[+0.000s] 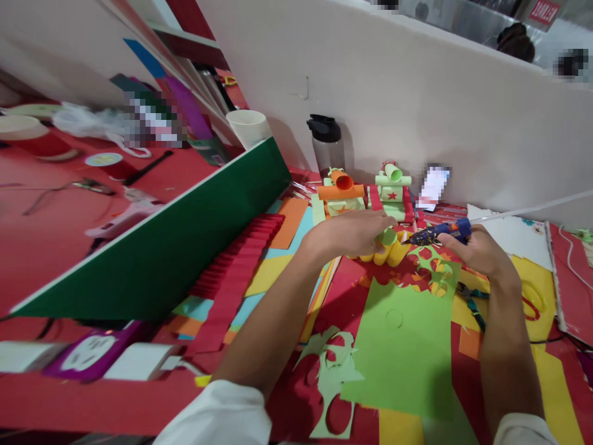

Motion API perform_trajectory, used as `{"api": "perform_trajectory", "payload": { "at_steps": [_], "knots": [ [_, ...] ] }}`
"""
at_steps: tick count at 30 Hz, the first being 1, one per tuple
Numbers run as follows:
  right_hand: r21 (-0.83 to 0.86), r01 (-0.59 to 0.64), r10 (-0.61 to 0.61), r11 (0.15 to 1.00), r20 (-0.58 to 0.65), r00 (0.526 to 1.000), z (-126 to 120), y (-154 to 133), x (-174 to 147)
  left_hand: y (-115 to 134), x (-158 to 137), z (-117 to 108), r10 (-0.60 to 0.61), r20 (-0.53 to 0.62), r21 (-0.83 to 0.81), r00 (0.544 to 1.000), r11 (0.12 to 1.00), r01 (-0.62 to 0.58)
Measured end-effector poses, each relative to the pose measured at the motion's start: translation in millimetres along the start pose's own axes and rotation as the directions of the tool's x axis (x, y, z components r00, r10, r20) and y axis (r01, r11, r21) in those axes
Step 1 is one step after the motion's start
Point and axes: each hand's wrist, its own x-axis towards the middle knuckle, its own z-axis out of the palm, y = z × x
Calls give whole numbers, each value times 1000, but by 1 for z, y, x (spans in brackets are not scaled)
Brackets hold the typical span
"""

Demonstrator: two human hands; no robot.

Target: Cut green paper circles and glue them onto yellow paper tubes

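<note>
Nothing here reads clearly: the red sign [545, 10] up top has white letters, too blurred to make out.

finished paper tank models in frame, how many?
2. Orange-topped tank and green tank with red star, side by side at the wall, beyond the left hand. Others may be hidden.

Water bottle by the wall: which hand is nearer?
Left. The left hand lies just below and right of the water bottle; the right hand, holding the glue gun, is farther right.
</note>
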Motion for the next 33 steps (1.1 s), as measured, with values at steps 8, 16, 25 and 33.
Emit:
{"api": "perform_trajectory", "payload": {
  "at_steps": [8,16,25,33],
  "knots": [
    [-6,-19,19,1000,27,999,-6,0,-2,2,-1,-3,-7,23,-1,1000,1000,7],
    [-43,-29,29,999,-19,999,-15,3,-7,4,-4,-6,-8,33,7,999,1000,8],
    [39,14,-13,999,-14,1000,-16,3,-6,3,-3,-4,-1,11,-8,1000,1000,1],
    [36,19,-18,999,-15,1000,1,-5,0,3,-4,-4,-4,21,9,1000,1000,3]
  ]
}}
